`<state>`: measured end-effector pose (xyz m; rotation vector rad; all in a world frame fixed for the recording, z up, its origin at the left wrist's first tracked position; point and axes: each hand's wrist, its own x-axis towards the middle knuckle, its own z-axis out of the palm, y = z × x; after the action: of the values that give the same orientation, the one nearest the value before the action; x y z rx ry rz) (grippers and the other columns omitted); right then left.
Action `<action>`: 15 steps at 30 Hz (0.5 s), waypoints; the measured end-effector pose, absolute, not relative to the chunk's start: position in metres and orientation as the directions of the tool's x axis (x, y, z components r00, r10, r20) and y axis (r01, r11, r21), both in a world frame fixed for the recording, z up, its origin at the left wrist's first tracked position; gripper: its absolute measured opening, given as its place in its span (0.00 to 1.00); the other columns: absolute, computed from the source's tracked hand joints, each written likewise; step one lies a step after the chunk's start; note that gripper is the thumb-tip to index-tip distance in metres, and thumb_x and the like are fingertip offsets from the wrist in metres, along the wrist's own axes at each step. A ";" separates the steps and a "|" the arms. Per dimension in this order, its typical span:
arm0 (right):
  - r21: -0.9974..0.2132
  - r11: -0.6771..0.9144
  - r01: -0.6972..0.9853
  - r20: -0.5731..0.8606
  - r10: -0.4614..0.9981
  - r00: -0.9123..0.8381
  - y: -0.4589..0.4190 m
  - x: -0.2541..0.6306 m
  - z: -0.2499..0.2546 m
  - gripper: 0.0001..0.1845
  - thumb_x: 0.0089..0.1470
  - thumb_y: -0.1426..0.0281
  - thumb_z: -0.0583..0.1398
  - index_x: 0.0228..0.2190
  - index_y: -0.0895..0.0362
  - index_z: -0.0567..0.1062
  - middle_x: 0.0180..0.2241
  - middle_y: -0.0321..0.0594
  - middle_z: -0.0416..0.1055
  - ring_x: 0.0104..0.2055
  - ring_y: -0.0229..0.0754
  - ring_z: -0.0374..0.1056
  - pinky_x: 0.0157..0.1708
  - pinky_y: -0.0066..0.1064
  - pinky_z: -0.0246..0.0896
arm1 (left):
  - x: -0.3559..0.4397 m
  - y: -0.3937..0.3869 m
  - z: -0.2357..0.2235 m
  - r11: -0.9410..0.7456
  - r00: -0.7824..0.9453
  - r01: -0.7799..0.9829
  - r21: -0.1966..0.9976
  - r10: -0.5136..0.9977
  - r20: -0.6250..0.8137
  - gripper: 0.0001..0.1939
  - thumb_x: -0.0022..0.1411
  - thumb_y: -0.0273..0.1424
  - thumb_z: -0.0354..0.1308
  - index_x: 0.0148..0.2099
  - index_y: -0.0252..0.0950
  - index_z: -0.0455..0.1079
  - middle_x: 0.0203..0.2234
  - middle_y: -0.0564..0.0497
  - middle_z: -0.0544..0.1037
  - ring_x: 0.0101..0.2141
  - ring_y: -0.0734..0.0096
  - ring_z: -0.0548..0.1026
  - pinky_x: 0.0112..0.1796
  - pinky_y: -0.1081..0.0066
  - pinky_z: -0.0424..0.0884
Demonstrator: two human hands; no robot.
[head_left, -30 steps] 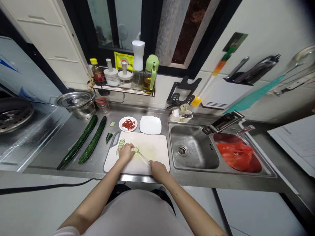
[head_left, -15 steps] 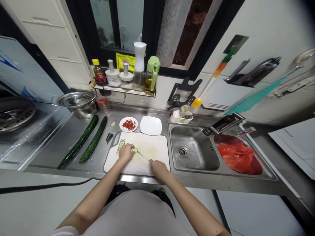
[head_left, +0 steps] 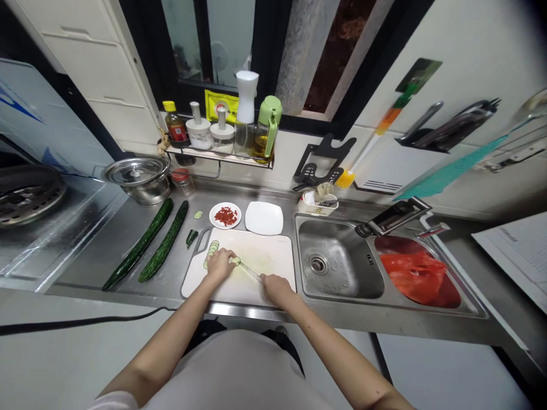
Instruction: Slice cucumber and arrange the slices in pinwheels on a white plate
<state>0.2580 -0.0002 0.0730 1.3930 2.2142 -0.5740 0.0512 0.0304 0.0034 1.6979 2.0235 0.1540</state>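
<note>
My left hand (head_left: 220,266) rests on the white cutting board (head_left: 273,250), its fingers closed around a small green cucumber piece (head_left: 236,261). My right hand (head_left: 277,289) grips a kitchen knife (head_left: 250,272) by its handle. The blade points left, its tip end at the cucumber piece. To the left of my left hand, several pale cucumber slices (head_left: 212,248) lie overlapped in a row, partly hidden by the hand. A dark cucumber end (head_left: 191,237) sits just off the board's left side.
Two whole cucumbers (head_left: 164,242) lie left of the board. Behind it stand a plate of red bits (head_left: 225,216) and a white square plate (head_left: 264,218). A sink (head_left: 339,259) is on the right. A lidded steel pot (head_left: 141,179) stands at the back left.
The camera view has shifted slightly, so the surroundings sit a little further right. Both hands keep nearly the same place and hold; any knife movement is too small to make out.
</note>
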 end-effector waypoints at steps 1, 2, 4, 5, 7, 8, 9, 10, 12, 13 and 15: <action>-0.103 0.401 0.910 -0.582 0.718 -0.382 0.000 0.257 0.073 0.19 0.55 0.81 0.49 0.46 0.60 0.70 0.40 0.53 0.75 0.45 0.49 0.73 0.39 0.35 0.65 | 0.051 0.030 0.003 0.218 -0.105 0.896 0.386 0.950 -0.292 0.14 0.55 0.35 0.59 0.45 0.47 0.74 0.45 0.50 0.76 0.49 0.58 0.68 0.48 0.59 0.59; -0.102 0.400 0.911 -0.584 0.717 -0.381 0.001 0.257 0.073 0.19 0.56 0.81 0.49 0.46 0.60 0.70 0.40 0.53 0.75 0.46 0.49 0.73 0.39 0.35 0.65 | 0.050 0.030 0.003 0.215 -0.104 0.898 0.384 0.951 -0.290 0.15 0.55 0.36 0.59 0.46 0.48 0.74 0.45 0.50 0.75 0.49 0.58 0.68 0.48 0.59 0.59; -0.105 0.400 0.911 -0.587 0.714 -0.381 0.002 0.256 0.073 0.19 0.56 0.81 0.49 0.47 0.60 0.70 0.41 0.53 0.75 0.46 0.49 0.73 0.40 0.36 0.65 | 0.049 0.031 0.002 0.198 -0.087 0.899 0.392 0.955 -0.282 0.16 0.55 0.36 0.59 0.48 0.49 0.74 0.46 0.50 0.74 0.49 0.58 0.68 0.48 0.59 0.59; -0.106 0.398 0.911 -0.590 0.713 -0.380 0.003 0.257 0.073 0.19 0.57 0.81 0.49 0.47 0.60 0.70 0.41 0.54 0.75 0.46 0.49 0.73 0.40 0.36 0.65 | 0.048 0.031 0.002 0.182 -0.071 0.898 0.400 0.958 -0.278 0.16 0.56 0.37 0.59 0.48 0.50 0.74 0.46 0.50 0.74 0.49 0.58 0.68 0.47 0.60 0.59; -0.108 0.393 0.913 -0.595 0.710 -0.376 0.004 0.257 0.072 0.19 0.57 0.80 0.49 0.48 0.60 0.70 0.42 0.54 0.75 0.47 0.49 0.73 0.40 0.36 0.65 | 0.046 0.032 0.002 0.149 -0.032 0.897 0.416 0.961 -0.274 0.16 0.56 0.38 0.59 0.49 0.52 0.74 0.47 0.51 0.73 0.49 0.58 0.67 0.47 0.60 0.59; -0.107 0.393 0.913 -0.596 0.710 -0.375 0.004 0.258 0.071 0.19 0.57 0.80 0.49 0.48 0.60 0.70 0.42 0.54 0.75 0.47 0.50 0.73 0.41 0.36 0.65 | 0.044 0.032 0.002 0.134 -0.015 0.898 0.419 0.961 -0.275 0.16 0.57 0.38 0.59 0.49 0.52 0.74 0.47 0.51 0.73 0.49 0.58 0.66 0.47 0.61 0.59; -0.107 0.395 0.912 -0.596 0.709 -0.377 0.005 0.258 0.070 0.19 0.57 0.80 0.49 0.48 0.60 0.70 0.42 0.54 0.75 0.47 0.50 0.73 0.41 0.36 0.65 | 0.043 0.033 0.003 0.123 -0.002 0.900 0.419 0.961 -0.278 0.16 0.57 0.38 0.59 0.48 0.53 0.75 0.47 0.51 0.73 0.49 0.57 0.66 0.47 0.60 0.59; -0.107 0.399 0.911 -0.592 0.710 -0.381 0.005 0.258 0.069 0.19 0.57 0.80 0.49 0.48 0.60 0.70 0.42 0.54 0.75 0.47 0.50 0.73 0.41 0.36 0.65 | 0.043 0.034 0.003 0.114 0.009 0.902 0.417 0.960 -0.281 0.15 0.57 0.38 0.60 0.48 0.53 0.75 0.47 0.51 0.73 0.49 0.57 0.65 0.47 0.60 0.58; -0.111 0.408 0.906 -0.584 0.711 -0.392 0.006 0.257 0.067 0.19 0.57 0.80 0.49 0.48 0.60 0.70 0.42 0.54 0.75 0.47 0.50 0.73 0.40 0.36 0.65 | 0.042 0.035 0.005 0.099 0.026 0.906 0.412 0.958 -0.286 0.14 0.57 0.38 0.60 0.47 0.53 0.76 0.47 0.51 0.73 0.49 0.56 0.65 0.47 0.59 0.58; -0.115 0.410 0.905 -0.581 0.711 -0.396 0.007 0.256 0.066 0.19 0.57 0.80 0.49 0.48 0.60 0.70 0.42 0.54 0.75 0.46 0.50 0.73 0.40 0.36 0.65 | 0.042 0.035 0.005 0.093 0.032 0.908 0.409 0.957 -0.288 0.14 0.57 0.38 0.60 0.47 0.53 0.76 0.47 0.50 0.73 0.50 0.56 0.65 0.47 0.59 0.58; -0.127 0.410 0.903 -0.578 0.709 -0.403 0.009 0.253 0.065 0.18 0.58 0.80 0.49 0.47 0.60 0.70 0.42 0.54 0.75 0.46 0.49 0.73 0.40 0.36 0.65 | 0.042 0.035 0.006 0.091 0.034 0.910 0.404 0.956 -0.291 0.13 0.57 0.38 0.60 0.46 0.53 0.76 0.47 0.50 0.72 0.50 0.55 0.65 0.47 0.59 0.57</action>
<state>0.2528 0.0092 0.0645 1.3744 2.2333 -0.5971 0.0419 0.0350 0.0057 1.8283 1.8846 0.1236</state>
